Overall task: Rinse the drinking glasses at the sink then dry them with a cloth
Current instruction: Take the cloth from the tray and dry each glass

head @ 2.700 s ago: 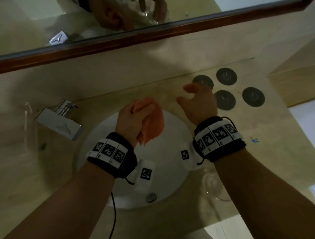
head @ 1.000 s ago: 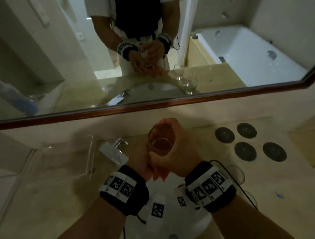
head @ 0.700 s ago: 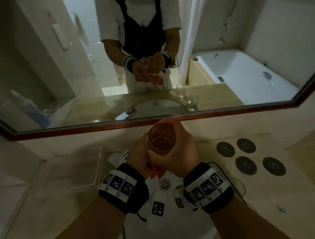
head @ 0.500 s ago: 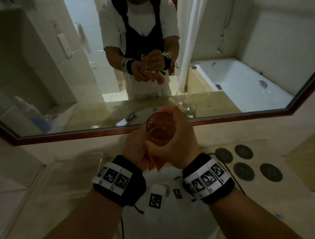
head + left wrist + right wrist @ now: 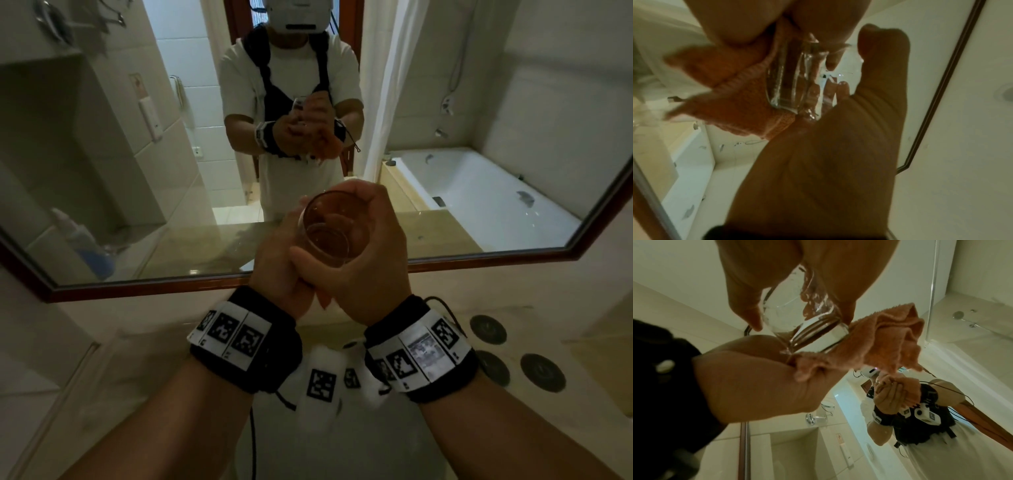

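A clear drinking glass [image 5: 329, 229] is held up in front of the mirror, its mouth facing me. My right hand [image 5: 363, 267] wraps round its side, fingers and thumb curled on the wall. My left hand [image 5: 279, 263] holds an orange cloth [image 5: 323, 298] against the bottom of the glass. In the right wrist view the cloth [image 5: 885, 337] bunches around the base of the glass [image 5: 803, 324]. From the left wrist, the glass [image 5: 789, 78] appears edge-on, with the cloth [image 5: 731, 97] beside it and the left thumb alongside.
A brown-framed mirror [image 5: 154, 287] runs along the wall behind the hands. Several dark round coasters [image 5: 488, 329] lie on the beige counter [image 5: 102, 394] at the right. The sink below is mostly hidden by my wrists.
Earlier the left hand held only the cloth over the sink. Since then the right hand has taken the glass, and both hands have risen with it toward the mirror.
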`<action>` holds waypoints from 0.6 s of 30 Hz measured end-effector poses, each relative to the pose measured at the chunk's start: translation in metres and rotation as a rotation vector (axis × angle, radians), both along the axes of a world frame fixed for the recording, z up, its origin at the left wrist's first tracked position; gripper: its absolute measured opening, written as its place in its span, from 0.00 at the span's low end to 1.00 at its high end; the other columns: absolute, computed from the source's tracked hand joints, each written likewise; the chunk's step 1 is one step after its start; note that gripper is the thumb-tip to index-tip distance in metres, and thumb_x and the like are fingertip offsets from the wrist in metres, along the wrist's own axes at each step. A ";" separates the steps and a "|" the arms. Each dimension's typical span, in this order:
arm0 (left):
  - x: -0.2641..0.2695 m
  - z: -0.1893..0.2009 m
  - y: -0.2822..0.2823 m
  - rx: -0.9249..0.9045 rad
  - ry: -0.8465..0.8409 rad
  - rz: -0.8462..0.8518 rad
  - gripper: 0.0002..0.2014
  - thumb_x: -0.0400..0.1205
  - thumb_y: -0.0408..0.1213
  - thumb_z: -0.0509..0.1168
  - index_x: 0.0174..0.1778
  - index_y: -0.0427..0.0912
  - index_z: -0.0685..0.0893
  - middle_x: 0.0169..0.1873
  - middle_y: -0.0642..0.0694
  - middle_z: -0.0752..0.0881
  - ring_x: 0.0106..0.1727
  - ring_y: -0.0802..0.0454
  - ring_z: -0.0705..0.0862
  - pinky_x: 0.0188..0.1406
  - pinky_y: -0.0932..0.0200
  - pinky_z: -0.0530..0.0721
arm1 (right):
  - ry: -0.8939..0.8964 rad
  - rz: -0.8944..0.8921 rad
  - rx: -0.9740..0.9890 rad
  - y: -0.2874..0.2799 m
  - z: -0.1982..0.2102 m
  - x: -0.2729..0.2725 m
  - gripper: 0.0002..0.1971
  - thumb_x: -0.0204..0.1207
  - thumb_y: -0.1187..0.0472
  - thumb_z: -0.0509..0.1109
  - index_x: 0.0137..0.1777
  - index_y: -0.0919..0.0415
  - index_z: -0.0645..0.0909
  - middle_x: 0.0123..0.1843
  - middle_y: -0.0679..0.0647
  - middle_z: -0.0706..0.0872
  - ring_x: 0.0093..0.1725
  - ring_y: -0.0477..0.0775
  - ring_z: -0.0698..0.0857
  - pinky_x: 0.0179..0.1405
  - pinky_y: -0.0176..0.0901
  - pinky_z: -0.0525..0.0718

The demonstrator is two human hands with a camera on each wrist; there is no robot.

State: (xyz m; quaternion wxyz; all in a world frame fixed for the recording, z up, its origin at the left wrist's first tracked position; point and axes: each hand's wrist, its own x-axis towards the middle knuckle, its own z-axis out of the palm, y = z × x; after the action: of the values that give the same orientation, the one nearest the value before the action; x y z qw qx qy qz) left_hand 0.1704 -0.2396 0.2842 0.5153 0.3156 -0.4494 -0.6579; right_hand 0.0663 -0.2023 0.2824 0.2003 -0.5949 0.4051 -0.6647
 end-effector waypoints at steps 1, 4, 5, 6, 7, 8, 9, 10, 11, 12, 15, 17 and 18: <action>-0.001 0.006 0.004 0.002 0.043 -0.057 0.25 0.92 0.41 0.53 0.40 0.47 0.94 0.40 0.43 0.93 0.42 0.48 0.91 0.43 0.52 0.84 | -0.002 0.002 -0.016 0.001 0.004 0.000 0.35 0.60 0.63 0.86 0.66 0.59 0.73 0.57 0.51 0.86 0.58 0.52 0.89 0.58 0.47 0.90; -0.001 0.018 0.011 0.013 0.102 -0.187 0.29 0.93 0.46 0.49 0.40 0.50 0.95 0.40 0.46 0.93 0.40 0.51 0.91 0.43 0.53 0.79 | -0.012 0.014 -0.043 0.004 0.012 0.000 0.35 0.60 0.67 0.86 0.65 0.58 0.73 0.56 0.49 0.86 0.56 0.51 0.90 0.56 0.47 0.91; -0.001 0.020 0.013 0.012 0.111 -0.196 0.29 0.93 0.46 0.49 0.40 0.50 0.95 0.39 0.46 0.93 0.39 0.51 0.91 0.41 0.52 0.82 | -0.011 0.011 -0.046 0.006 0.014 0.000 0.35 0.60 0.66 0.86 0.65 0.58 0.73 0.56 0.49 0.86 0.56 0.51 0.90 0.56 0.46 0.91; -0.001 0.021 0.013 0.007 0.116 -0.181 0.29 0.93 0.45 0.49 0.39 0.49 0.95 0.39 0.45 0.92 0.38 0.50 0.91 0.37 0.53 0.86 | -0.008 0.004 -0.047 0.007 0.015 0.000 0.35 0.60 0.65 0.86 0.65 0.59 0.73 0.56 0.50 0.87 0.56 0.50 0.90 0.56 0.46 0.91; 0.000 0.023 0.016 0.007 0.118 -0.160 0.28 0.93 0.44 0.50 0.38 0.48 0.95 0.37 0.43 0.92 0.35 0.49 0.90 0.28 0.55 0.87 | -0.001 -0.004 -0.049 0.009 0.016 0.000 0.35 0.60 0.63 0.86 0.66 0.61 0.73 0.57 0.51 0.86 0.57 0.50 0.90 0.57 0.47 0.90; 0.000 0.024 0.017 0.008 0.097 -0.113 0.27 0.93 0.43 0.51 0.39 0.46 0.94 0.36 0.42 0.91 0.32 0.48 0.89 0.21 0.56 0.85 | 0.009 -0.010 -0.049 0.010 0.017 -0.001 0.35 0.60 0.62 0.86 0.67 0.62 0.73 0.58 0.52 0.86 0.57 0.50 0.89 0.57 0.47 0.90; 0.001 0.024 0.019 0.006 0.074 -0.073 0.25 0.93 0.41 0.52 0.40 0.44 0.92 0.35 0.42 0.90 0.30 0.48 0.88 0.18 0.57 0.84 | 0.019 -0.015 -0.048 0.011 0.017 -0.001 0.36 0.61 0.61 0.86 0.67 0.62 0.73 0.58 0.52 0.86 0.57 0.50 0.89 0.57 0.46 0.90; 0.001 0.022 0.017 0.012 0.038 -0.025 0.23 0.93 0.38 0.51 0.41 0.43 0.90 0.32 0.45 0.90 0.29 0.49 0.88 0.18 0.57 0.84 | 0.027 -0.023 -0.047 0.012 0.017 -0.002 0.37 0.61 0.61 0.86 0.68 0.63 0.72 0.59 0.53 0.86 0.57 0.50 0.89 0.57 0.45 0.90; 0.001 0.022 0.018 0.031 0.032 -0.007 0.21 0.93 0.35 0.50 0.42 0.43 0.87 0.29 0.49 0.90 0.28 0.53 0.88 0.20 0.58 0.86 | 0.027 -0.032 -0.049 0.013 0.017 -0.002 0.37 0.60 0.62 0.87 0.68 0.64 0.72 0.59 0.55 0.86 0.57 0.49 0.89 0.57 0.43 0.90; 0.001 0.021 0.017 0.041 0.017 0.008 0.20 0.93 0.33 0.49 0.43 0.44 0.84 0.27 0.52 0.89 0.27 0.57 0.88 0.22 0.61 0.86 | 0.024 -0.040 -0.052 0.014 0.017 -0.003 0.38 0.60 0.62 0.87 0.68 0.65 0.72 0.59 0.56 0.86 0.57 0.49 0.89 0.57 0.42 0.89; 0.001 0.024 0.018 -0.008 -0.039 0.020 0.15 0.92 0.34 0.52 0.44 0.43 0.81 0.26 0.53 0.88 0.24 0.61 0.87 0.21 0.65 0.85 | 0.025 -0.050 -0.065 0.017 0.018 -0.006 0.37 0.60 0.64 0.87 0.67 0.66 0.72 0.59 0.56 0.86 0.58 0.48 0.89 0.57 0.38 0.88; -0.001 0.027 0.020 -0.038 -0.061 0.022 0.13 0.91 0.35 0.54 0.44 0.41 0.81 0.27 0.50 0.87 0.24 0.60 0.87 0.21 0.64 0.85 | 0.030 -0.050 -0.075 0.019 0.019 -0.008 0.37 0.60 0.65 0.87 0.67 0.66 0.73 0.58 0.56 0.86 0.57 0.48 0.89 0.57 0.39 0.88; -0.001 0.026 0.018 -0.055 -0.075 0.043 0.13 0.91 0.37 0.55 0.44 0.41 0.81 0.29 0.49 0.87 0.24 0.59 0.87 0.22 0.63 0.86 | 0.034 -0.055 -0.080 0.021 0.019 -0.009 0.36 0.60 0.65 0.87 0.66 0.66 0.73 0.57 0.55 0.86 0.57 0.49 0.89 0.57 0.39 0.89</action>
State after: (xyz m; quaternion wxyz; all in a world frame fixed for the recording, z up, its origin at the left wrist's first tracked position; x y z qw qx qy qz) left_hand 0.1690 -0.2218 0.3099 0.5207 0.3353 -0.4793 -0.6219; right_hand 0.0575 -0.1816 0.3013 0.1513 -0.6021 0.3979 -0.6755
